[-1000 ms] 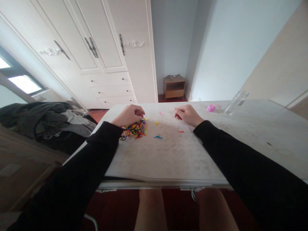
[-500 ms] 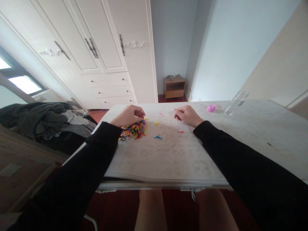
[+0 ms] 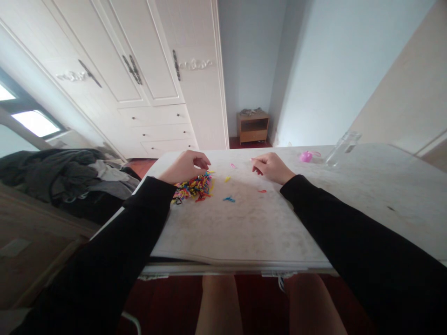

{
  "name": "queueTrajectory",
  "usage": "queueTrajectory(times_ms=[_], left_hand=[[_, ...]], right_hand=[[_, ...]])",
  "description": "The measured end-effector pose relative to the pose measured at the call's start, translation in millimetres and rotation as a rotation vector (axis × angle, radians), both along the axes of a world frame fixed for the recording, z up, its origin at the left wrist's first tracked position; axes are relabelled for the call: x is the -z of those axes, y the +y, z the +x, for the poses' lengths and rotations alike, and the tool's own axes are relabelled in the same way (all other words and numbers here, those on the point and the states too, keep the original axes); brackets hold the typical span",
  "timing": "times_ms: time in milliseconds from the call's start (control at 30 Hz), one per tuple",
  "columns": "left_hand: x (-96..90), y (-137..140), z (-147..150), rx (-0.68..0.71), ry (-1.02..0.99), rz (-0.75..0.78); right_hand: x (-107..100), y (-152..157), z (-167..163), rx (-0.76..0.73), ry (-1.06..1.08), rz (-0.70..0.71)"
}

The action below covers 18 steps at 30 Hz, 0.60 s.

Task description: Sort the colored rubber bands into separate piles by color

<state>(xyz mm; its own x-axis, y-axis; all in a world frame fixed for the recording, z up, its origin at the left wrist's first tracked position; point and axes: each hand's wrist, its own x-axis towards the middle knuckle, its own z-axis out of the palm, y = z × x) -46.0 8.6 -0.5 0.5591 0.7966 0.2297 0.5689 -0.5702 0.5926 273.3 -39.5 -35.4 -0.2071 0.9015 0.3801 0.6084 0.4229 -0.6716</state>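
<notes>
Clock hours are read from the blue loop, with the person at six; a tangled multicoloured heap of small, thin loops (image 3: pixel 196 188) lies on the whitish, smudged worktop (image 3: pixel 244 232), between nine and ten o'clock; the bare left hand (image 3: pixel 181 168) arches over its far edge, fingers curled, thumb and index tips near each other; I cannot tell whether they pinch a loop; that arch probably lets the tips reach the heap from above; the bare right hand (image 3: pixel 273 168) hovers or rests between one and two o'clock, fingers folded inward, and whether anything is clamped there is too small to tell; between the hands lie a small yellow loop (image 3: pixel 227 179) and a small pink loop (image 3: pixel 233 165), both near twelve, the thin blue loop (image 3: pixel 229 199) and a small red loop (image 3: pixel 261 190) near three; their spacing perhaps keeps each distinct from the heap; a shiny pink rounded object with a strap (image 3: pixel 306 157) and a clear, transparent bottle (image 3: pixel 340 151) stand near two o'clock, well apart from the heap, presumably leaving the hands room.
</notes>
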Motion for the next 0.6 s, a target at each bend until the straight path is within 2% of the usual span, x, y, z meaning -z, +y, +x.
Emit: queueTrajectory(times_ms=[233,433,600], left_hand=[[6.5,6.8,0.1,-0.03,-0.212,0.05],[5.5,-0.7,8.1,0.002,-0.334,0.033],[6.9,-11.0,19.5,0.084,-0.401,0.0]], right_hand=[[-0.2,-1.0,-0.2,0.004,-0.001,-0.013],[-1.5,-1.6,-1.9,0.004,-0.011,0.0],[-8.8,-7.8,-11.0,-0.067,-0.032,0.135]])
